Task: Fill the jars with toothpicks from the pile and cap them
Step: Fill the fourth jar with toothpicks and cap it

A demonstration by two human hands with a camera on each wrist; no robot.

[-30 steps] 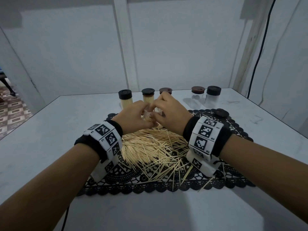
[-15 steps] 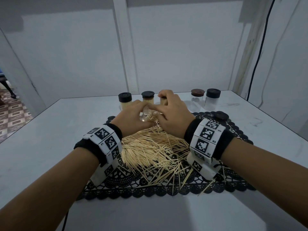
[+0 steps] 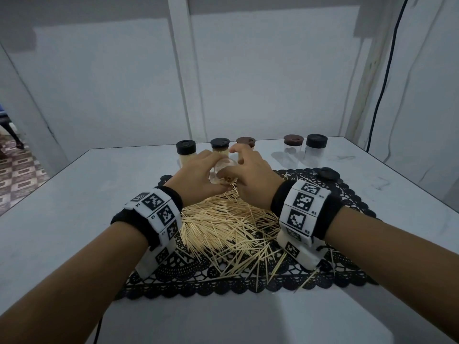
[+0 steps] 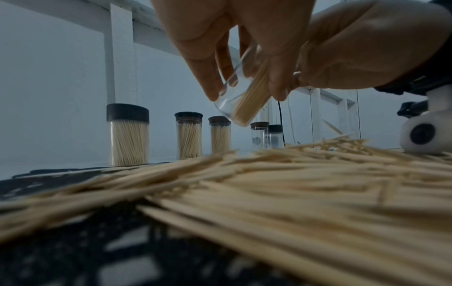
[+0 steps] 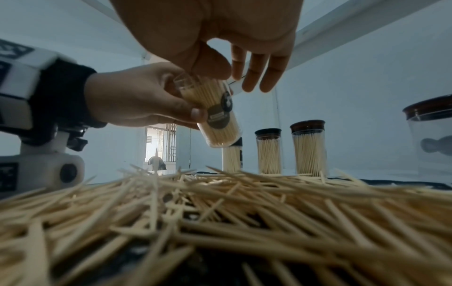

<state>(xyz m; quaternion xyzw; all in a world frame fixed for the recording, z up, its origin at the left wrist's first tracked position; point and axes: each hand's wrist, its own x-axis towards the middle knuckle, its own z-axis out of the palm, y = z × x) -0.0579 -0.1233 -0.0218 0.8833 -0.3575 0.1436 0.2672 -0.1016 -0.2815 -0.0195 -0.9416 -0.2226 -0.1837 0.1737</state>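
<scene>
toothpicks (image 3: 223,227) lay spread in a loose pile over the black lace mat (image 3: 342,269) nearest the person, plenty of them still unbottled. just beyond the pile both hands met over an uncapped clear jar (image 4: 240,100). half a second before, the right hand (image 3: 250,175) had been bunched tight against the mouth with a pinch of sticks; now its thumb still touched the rim while the other fingers had fanned out and held nothing, so the bundle seemed delivered. the left hand (image 3: 196,177) gripped the jar around its wall, tilted and raised clear of the pile, about half filled. that jar probably needed another load or two before its lid. a loose black cap (image 3: 328,174) waited at the mat's far right edge. farther back on the table (image 3: 74,219) stood three capped jars packed with sticks (image 4: 127,135), then two capped ones that looked empty (image 3: 316,148).
</scene>
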